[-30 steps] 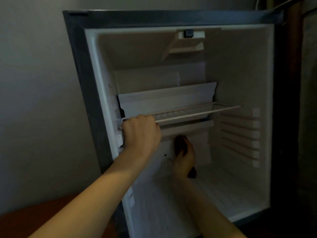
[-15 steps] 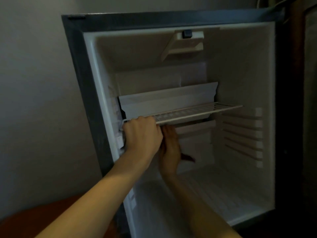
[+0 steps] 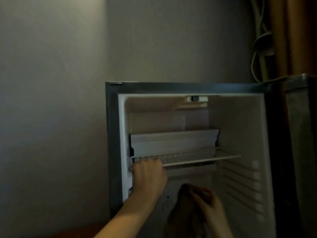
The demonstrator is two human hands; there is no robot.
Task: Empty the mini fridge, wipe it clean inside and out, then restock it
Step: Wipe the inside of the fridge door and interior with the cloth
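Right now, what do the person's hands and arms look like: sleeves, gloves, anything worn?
The left hand and right hand wear no gloves, and no sleeve shows up to the frame's edge. No watch, bracelet or ring shows, though the right one is blurred in dim light.

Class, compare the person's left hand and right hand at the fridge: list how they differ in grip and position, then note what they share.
The left hand grips the front edge of the wire shelf; the right hand holds a dark cloth. The left hand sits higher, by the left wall of the fridge; the right hand is lower, under the wire shelf. Both have curled fingers and reach into the open fridge.
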